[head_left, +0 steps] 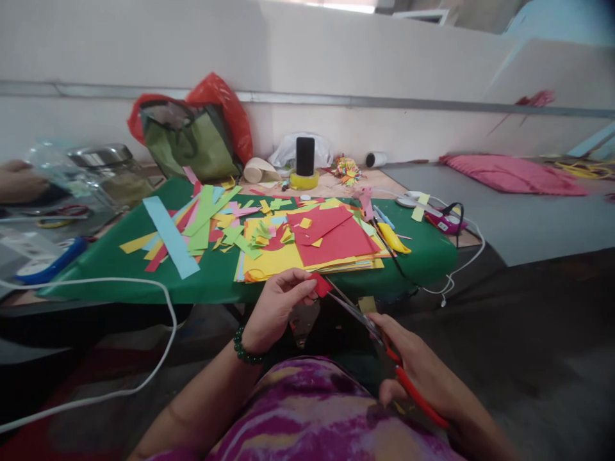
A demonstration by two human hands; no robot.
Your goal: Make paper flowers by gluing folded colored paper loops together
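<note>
My left hand (283,304), with a green bead bracelet (246,349) at the wrist, pinches a small red paper piece (320,285) just off the table's front edge. My right hand (413,358) is wrapped round orange-handled scissors (355,312), whose parted blades point at the red piece. Beyond my hands, a stack of yellow paper (276,261) lies on the green cover, with red sheets (331,237) and small green and yellow scraps on top. Left of the stack are long coloured strips, a light blue strip (169,237) uppermost.
A green bag (192,141) stands behind the strips, near a glass jar (115,179). A phone (305,156) stands upright on yellow tape (304,180). White cable (168,320) hangs at left. Another person's hand (22,182) is at far left. A yellow cutter (394,238) lies right of the stack.
</note>
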